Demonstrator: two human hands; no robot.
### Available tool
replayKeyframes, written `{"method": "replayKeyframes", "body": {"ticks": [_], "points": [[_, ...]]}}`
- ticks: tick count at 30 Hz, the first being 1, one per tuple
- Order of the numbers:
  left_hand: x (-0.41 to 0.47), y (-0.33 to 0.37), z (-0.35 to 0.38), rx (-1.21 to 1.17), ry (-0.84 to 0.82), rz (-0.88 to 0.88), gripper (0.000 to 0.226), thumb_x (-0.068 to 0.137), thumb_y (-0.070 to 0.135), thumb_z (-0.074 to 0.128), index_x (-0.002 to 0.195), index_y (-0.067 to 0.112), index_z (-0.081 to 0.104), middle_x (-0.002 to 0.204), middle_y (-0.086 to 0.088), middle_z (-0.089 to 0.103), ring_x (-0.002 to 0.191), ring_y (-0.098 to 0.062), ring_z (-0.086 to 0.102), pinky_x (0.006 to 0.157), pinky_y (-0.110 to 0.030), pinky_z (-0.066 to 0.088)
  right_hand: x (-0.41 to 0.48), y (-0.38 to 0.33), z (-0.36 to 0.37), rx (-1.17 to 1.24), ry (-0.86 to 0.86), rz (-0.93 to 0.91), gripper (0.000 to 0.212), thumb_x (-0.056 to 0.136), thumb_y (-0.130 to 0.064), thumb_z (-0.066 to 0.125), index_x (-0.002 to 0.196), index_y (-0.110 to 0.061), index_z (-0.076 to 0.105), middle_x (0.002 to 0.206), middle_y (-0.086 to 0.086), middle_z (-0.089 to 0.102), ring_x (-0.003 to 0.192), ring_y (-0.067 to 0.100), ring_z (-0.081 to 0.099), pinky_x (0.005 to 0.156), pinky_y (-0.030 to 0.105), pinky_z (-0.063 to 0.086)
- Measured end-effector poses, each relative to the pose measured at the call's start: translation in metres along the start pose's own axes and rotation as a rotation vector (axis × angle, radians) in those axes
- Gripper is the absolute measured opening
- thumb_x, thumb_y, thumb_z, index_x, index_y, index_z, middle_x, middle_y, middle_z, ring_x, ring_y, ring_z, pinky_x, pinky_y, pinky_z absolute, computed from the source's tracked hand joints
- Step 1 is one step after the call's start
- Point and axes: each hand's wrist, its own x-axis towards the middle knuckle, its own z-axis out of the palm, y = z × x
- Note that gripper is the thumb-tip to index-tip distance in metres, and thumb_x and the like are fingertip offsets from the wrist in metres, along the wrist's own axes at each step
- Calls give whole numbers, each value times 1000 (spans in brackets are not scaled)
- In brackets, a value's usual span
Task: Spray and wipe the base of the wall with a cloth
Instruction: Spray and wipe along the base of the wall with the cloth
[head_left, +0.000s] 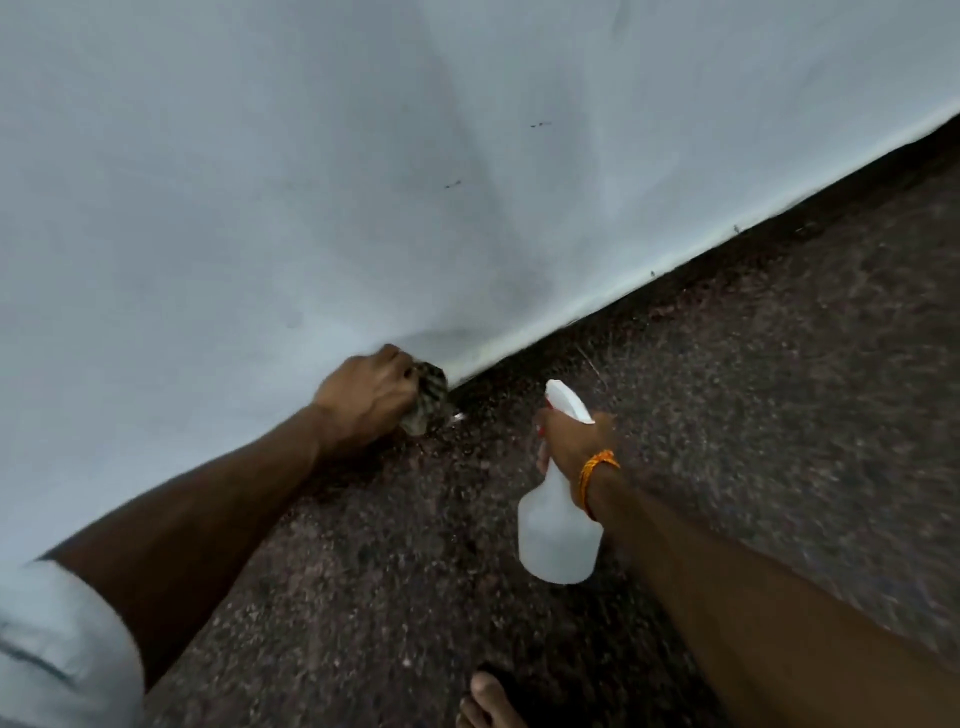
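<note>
Head view: the left grip (369, 400) is clenched round a crumpled striped cloth (430, 397), holding it at the seam where the pale wall (311, 182) meets the dark speckled floor (779, 389). The right grip (574, 441) grasps the neck of a translucent spray bottle (558, 535), near the cloth but apart from it, nozzle toward the wall. The wall's bottom edge runs up to the right, floor stretching alongside it.
</note>
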Motion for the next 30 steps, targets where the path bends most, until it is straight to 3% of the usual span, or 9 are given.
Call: {"method": "replayKeyframes", "body": {"ticks": [3, 6, 8, 14, 20, 24, 26, 28, 30], "points": [[-19, -2, -8, -7, -3, -73, 32, 91, 24, 53, 118, 9, 62, 115, -10, 60, 110, -29, 54, 72, -39, 51, -2, 3, 13, -38, -62, -57, 39, 75, -25, 68, 106, -2, 67, 52, 14, 64, 45, 27, 60, 57, 38, 59], [-38, 20, -17, -39, -11, -18, 30, 93, 22, 48, 117, 11, 63, 106, -8, 61, 101, -26, 55, 65, -36, 47, -29, -4, 16, -62, -133, -112, 12, 84, -13, 66, 91, -21, 59, 55, 13, 62, 51, 28, 57, 60, 38, 54], [-40, 29, -17, -53, -13, -7, 29, 94, 21, 47, 117, 12, 62, 108, -6, 59, 103, -25, 53, 65, -34, 43, -36, -9, 15, -42, -150, -84, 26, 87, -8, 63, 82, -27, 47, 57, 15, 60, 52, 27, 53, 59, 37, 51], [-49, 34, 1, -211, 69, -212, 36, 90, 23, 55, 125, 13, 57, 104, -7, 58, 99, -26, 53, 69, -36, 49, -24, 7, 22, -115, -150, -70, 18, 84, -7, 61, 100, -14, 65, 40, 8, 56, 35, 20, 50, 45, 29, 46], [-44, 38, 26, -194, 80, -189, 37, 84, 15, 66, 119, 7, 58, 111, -10, 56, 94, -28, 58, 61, -37, 51, -19, 23, 43, -47, -66, -22, 7, 83, -15, 64, 84, -15, 71, 42, 11, 56, 35, 23, 50, 48, 39, 52], [-25, 43, 39, -142, 168, -57, 49, 70, 4, 74, 117, 6, 59, 104, -12, 58, 69, -29, 61, 42, -34, 48, -21, 28, 54, 62, -97, 22, 34, 88, -13, 57, 116, -27, 71, 51, 12, 59, 38, 21, 50, 48, 31, 48], [-12, 43, 45, -119, 231, 55, 48, 70, 2, 67, 116, 9, 58, 104, -13, 60, 63, -32, 62, 38, -34, 49, -17, 29, 55, 80, -68, 46, 34, 86, -13, 58, 118, -14, 70, 53, 15, 60, 38, 22, 51, 48, 30, 48], [2, 43, 53, -52, 261, 161, 32, 79, 3, 51, 105, 13, 66, 105, -12, 65, 63, -31, 64, 37, -30, 47, -13, 28, 48, 100, -16, 69, 22, 87, -13, 59, 101, 2, 67, 51, 15, 57, 39, 25, 51, 47, 31, 47], [20, 44, 63, 66, 263, 279, 34, 82, 3, 39, 85, 13, 71, 104, -10, 67, 67, -27, 64, 38, -27, 44, -6, 28, 40, 145, 38, 82, 14, 91, -11, 60, 77, -7, 63, 54, 15, 56, 42, 25, 50, 50, 33, 47]]}}
